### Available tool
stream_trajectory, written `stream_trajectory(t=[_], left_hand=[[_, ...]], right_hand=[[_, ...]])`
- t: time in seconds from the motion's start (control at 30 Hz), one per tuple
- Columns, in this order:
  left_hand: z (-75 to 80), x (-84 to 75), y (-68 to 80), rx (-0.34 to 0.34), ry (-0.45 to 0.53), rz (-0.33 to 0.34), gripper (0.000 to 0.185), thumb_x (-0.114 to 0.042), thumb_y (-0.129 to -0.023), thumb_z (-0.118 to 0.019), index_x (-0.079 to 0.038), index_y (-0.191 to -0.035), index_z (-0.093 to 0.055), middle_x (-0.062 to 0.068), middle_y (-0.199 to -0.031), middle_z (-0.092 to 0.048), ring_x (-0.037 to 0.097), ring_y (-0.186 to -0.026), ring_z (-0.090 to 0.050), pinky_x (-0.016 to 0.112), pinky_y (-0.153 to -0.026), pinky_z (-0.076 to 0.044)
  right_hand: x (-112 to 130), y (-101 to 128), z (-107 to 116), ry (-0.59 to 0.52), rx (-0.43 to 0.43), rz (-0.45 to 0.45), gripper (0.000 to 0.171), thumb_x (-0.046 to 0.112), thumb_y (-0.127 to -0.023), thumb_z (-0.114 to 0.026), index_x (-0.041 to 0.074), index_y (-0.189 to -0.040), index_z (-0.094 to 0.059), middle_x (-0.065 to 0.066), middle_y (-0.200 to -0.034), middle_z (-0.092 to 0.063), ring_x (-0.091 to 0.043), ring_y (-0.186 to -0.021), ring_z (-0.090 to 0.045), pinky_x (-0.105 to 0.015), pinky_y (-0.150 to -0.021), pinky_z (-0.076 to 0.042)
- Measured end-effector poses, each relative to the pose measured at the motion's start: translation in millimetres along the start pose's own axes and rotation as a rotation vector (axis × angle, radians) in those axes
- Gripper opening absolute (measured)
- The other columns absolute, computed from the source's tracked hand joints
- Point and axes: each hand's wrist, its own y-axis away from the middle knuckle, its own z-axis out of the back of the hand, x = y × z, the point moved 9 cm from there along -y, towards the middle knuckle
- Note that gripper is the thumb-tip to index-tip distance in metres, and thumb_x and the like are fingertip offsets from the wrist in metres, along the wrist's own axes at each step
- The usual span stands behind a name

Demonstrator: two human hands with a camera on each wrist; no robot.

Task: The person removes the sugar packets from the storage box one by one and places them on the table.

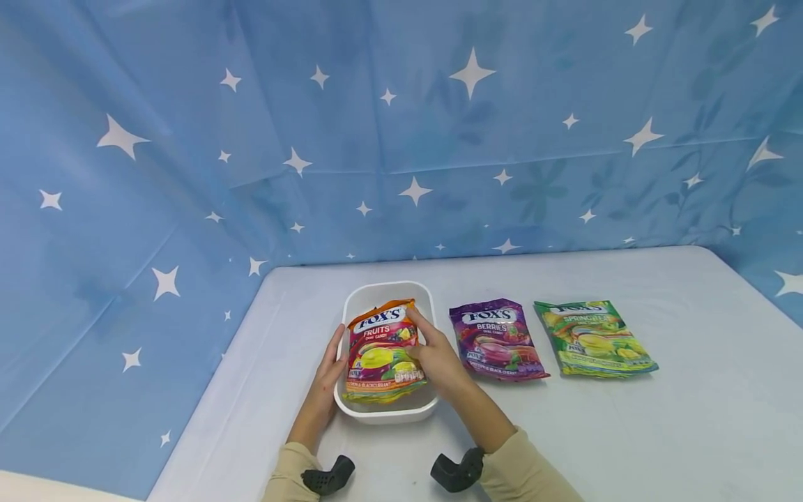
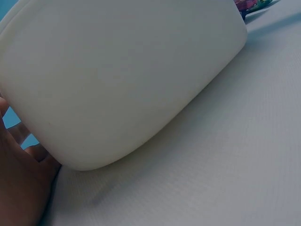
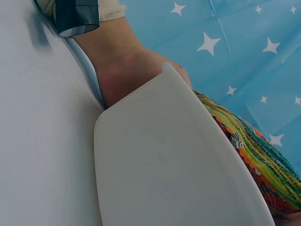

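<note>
My right hand (image 1: pixel 437 354) grips the right side of an orange and red FOX'S Fruits candy bag (image 1: pixel 381 348), fingers near its top corner and thumb across its front. The bag lies tilted over a white plastic tub (image 1: pixel 396 417), its printed front facing up. My left hand (image 1: pixel 326 380) rests along the tub's left wall, fingers extended with their tips up at the rim. In the left wrist view the tub wall (image 2: pixel 127 80) fills most of the picture, with the left hand (image 2: pixel 21 174) at its corner. The right wrist view shows the bag (image 3: pixel 254 146) beyond the tub's rim.
To the right of the tub lies a purple FOX'S Berries candy bag (image 1: pixel 498 340), then a green FOX'S Spring Tea bag (image 1: pixel 594 339). All stand on a white table (image 1: pixel 709 390). Behind it hangs a blue cloth (image 1: pixel 533 167) with white stars.
</note>
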Motion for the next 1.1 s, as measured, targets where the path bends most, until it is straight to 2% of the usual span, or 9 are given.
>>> stream_trajectory(t=[0.13, 0.23, 0.33, 0.53, 0.83, 1.03, 1.1], left_hand=[[-0.8, -0.3, 0.5, 0.008, 0.02, -0.004, 0.054, -0.028, -0.096, -0.036, -0.033, -0.146, -0.015, -0.005, -0.155, -0.004, 0.023, -0.143, 0.004, 0.057, -0.111, -0.003], [-0.6, 0.0, 1.0, 0.008, 0.023, -0.007, 0.054, -0.029, -0.096, -0.036, -0.033, -0.146, -0.016, -0.005, -0.155, -0.004, 0.023, -0.143, 0.004, 0.057, -0.111, -0.003], [-0.8, 1.8, 1.0, 0.009, 0.009, -0.006, 0.053, -0.031, -0.096, -0.037, -0.035, -0.145, -0.016, -0.005, -0.155, -0.004, 0.024, -0.143, 0.004, 0.058, -0.11, -0.004], [-2.7, 3.5, -1.7, 0.008, -0.025, -0.004, 0.053, -0.033, -0.096, -0.037, -0.037, -0.145, -0.016, -0.005, -0.155, -0.006, 0.023, -0.143, 0.003, 0.059, -0.11, -0.003], [0.3, -2.7, -1.3, 0.013, -0.008, -0.019, 0.053, -0.03, -0.097, -0.035, -0.031, -0.147, -0.014, -0.002, -0.155, -0.003, 0.025, -0.143, 0.004, 0.057, -0.111, -0.001], [0.1, -3.8, -0.4, 0.005, -0.015, -0.024, 0.053, -0.029, -0.097, -0.035, -0.031, -0.146, -0.015, -0.001, -0.155, -0.004, 0.026, -0.143, 0.002, 0.057, -0.111, -0.003], [-0.2, -3.4, -0.4, 0.007, -0.014, -0.022, 0.054, -0.03, -0.097, -0.036, -0.031, -0.146, -0.015, -0.001, -0.155, -0.004, 0.026, -0.143, 0.002, 0.057, -0.111, -0.004]], right_hand=[[-2, 1, 0, -0.028, 0.007, 0.0, 0.065, -0.005, -0.086, -0.045, 0.027, -0.141, -0.034, -0.006, -0.153, -0.017, -0.036, -0.138, -0.017, -0.052, -0.107, -0.029], [-1, 1, 0, -0.06, 0.022, 0.007, 0.066, -0.006, -0.085, -0.045, 0.026, -0.141, -0.034, -0.006, -0.153, -0.017, -0.036, -0.139, -0.016, -0.051, -0.107, -0.03], [0, 2, 2, -0.1, 0.032, 0.01, 0.066, -0.007, -0.084, -0.045, 0.025, -0.141, -0.035, -0.004, -0.153, -0.016, -0.035, -0.139, -0.014, -0.05, -0.107, -0.031], [4, 3, 9, -0.158, 0.026, 0.013, 0.065, -0.007, -0.086, -0.043, 0.026, -0.141, -0.035, -0.003, -0.153, -0.016, -0.035, -0.137, -0.02, -0.045, -0.103, -0.038], [10, 8, 17, -0.143, -0.003, 0.005, 0.066, -0.008, -0.084, -0.045, 0.026, -0.14, -0.037, -0.002, -0.153, -0.016, -0.032, -0.14, -0.012, -0.05, -0.108, -0.028], [12, 13, 22, -0.121, -0.013, 0.008, 0.064, -0.007, -0.084, -0.045, 0.024, -0.14, -0.038, -0.001, -0.153, -0.017, -0.028, -0.142, -0.004, -0.05, -0.113, -0.017], [12, 14, 23, -0.119, -0.01, 0.014, 0.064, -0.007, -0.085, -0.045, 0.024, -0.14, -0.037, -0.001, -0.153, -0.017, -0.029, -0.142, -0.004, -0.05, -0.113, -0.017]])
